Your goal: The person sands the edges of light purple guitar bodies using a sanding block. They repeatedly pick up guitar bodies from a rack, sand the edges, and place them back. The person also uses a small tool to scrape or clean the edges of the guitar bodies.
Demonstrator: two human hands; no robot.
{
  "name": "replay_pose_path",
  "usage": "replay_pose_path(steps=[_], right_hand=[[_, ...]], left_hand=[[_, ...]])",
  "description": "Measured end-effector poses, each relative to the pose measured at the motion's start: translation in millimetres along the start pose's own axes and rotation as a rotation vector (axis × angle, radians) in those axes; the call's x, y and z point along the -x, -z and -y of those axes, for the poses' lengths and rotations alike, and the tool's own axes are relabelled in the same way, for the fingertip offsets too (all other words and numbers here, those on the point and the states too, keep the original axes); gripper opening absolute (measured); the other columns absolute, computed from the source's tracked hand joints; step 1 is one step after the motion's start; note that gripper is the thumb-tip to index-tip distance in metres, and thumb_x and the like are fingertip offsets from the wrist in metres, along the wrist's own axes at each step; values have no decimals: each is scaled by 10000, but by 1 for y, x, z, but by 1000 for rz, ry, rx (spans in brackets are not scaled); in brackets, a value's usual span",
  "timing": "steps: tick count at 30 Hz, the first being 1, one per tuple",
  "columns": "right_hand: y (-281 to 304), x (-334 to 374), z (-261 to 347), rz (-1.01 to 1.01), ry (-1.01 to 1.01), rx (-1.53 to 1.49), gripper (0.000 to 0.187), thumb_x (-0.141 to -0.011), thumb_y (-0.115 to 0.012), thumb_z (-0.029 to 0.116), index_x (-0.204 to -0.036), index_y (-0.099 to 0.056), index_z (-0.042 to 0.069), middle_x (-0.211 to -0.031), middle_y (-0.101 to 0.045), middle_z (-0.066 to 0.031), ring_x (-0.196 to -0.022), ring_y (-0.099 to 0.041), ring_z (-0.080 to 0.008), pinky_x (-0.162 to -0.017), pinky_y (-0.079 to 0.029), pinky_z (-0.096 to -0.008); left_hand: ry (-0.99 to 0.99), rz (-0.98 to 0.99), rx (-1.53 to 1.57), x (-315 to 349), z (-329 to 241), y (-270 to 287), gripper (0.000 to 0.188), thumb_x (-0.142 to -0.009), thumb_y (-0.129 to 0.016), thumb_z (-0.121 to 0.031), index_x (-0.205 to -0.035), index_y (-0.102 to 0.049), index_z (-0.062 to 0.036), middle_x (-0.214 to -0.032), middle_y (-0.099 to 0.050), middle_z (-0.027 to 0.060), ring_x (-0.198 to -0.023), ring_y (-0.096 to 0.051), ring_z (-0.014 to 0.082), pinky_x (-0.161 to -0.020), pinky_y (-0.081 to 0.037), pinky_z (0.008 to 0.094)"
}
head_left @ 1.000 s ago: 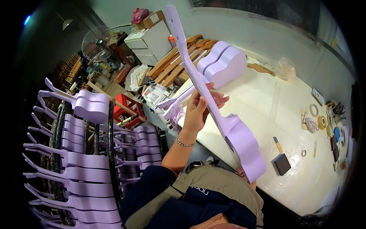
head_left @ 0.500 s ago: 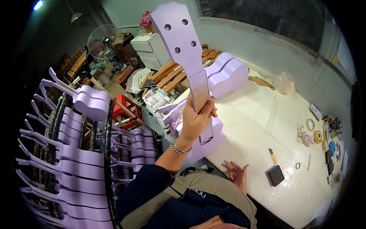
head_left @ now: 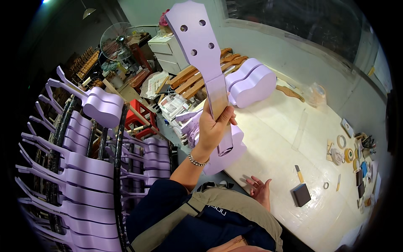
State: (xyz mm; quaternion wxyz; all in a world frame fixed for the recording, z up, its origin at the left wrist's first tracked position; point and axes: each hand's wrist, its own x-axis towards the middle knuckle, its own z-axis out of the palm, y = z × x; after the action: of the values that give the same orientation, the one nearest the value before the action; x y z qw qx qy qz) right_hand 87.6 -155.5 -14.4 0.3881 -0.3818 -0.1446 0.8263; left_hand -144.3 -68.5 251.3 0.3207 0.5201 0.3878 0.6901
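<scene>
A pale purple ukulele [head_left: 197, 50] rises in front of me, its headstock with peg holes at the top. My left hand [head_left: 213, 126] is wrapped round its neck, and part of its body shows behind my wrist. Along the front of the neck runs a strip [head_left: 218, 98] that fades from purple to tan; its lower end looks ragged and dark-edged. My right hand [head_left: 260, 191] is off the ukulele, by the near edge of the white table [head_left: 268, 138]. Its fingers are spread and nothing is in them. A dark sanding block [head_left: 301, 195] lies to its right.
At left a rack [head_left: 121, 151] carries many purple ukuleles. Two more purple bodies [head_left: 254, 84] rest at the table's far end beside wooden necks [head_left: 191, 80]. A yellow-handled cutter [head_left: 299, 173] and tape rolls [head_left: 349, 155] lie on the right. A red stool [head_left: 140, 117] stands beyond the rack.
The whole view has shifted slightly. My left hand keeps its grip on the ukulele, which has barely moved, and my right hand stays spread in nearly the same place.
</scene>
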Motion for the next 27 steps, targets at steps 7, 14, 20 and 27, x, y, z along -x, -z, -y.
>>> replay_pose_path(steps=[7,14,20,27], right_hand=[[-6,9,2,-48,37,41,921,-838,-101,726,-1214,-466,-31,-1079,-603,-140,-544,-460,-139,-510,-384,-252],[-3,8,1,-46,24,25,901,-849,-102,712,-1211,-472,-26,-1060,-609,-141,-558,-461,-137,-524,-390,-256],[-5,3,4,0,17,11,864,-841,-163,721,-1285,-411,22,-1142,-561,-147,-819,-573,-209,-645,-480,-309],[6,-19,17,393,-175,-338,1046,-716,-287,823,-1398,-211,35,-1296,-378,-276,-1140,-435,-512,-847,-467,-586]], left_hand=[[9,8,-7,1,5,-4,379,-896,-570,-113,-1224,-418,2,-750,-568,39,-615,-586,138,-712,-500,299],[-31,12,-56,2,9,-2,377,-893,-578,-119,-1215,-427,3,-765,-577,47,-619,-588,137,-715,-499,303],[-24,38,20,1,6,1,364,-901,-562,-130,-1214,-428,-1,-733,-565,54,-603,-586,142,-684,-514,301],[-159,378,528,-3,-1,19,527,-854,-628,-189,-1274,-367,-6,-678,-552,73,-492,-581,179,-540,-546,309]])
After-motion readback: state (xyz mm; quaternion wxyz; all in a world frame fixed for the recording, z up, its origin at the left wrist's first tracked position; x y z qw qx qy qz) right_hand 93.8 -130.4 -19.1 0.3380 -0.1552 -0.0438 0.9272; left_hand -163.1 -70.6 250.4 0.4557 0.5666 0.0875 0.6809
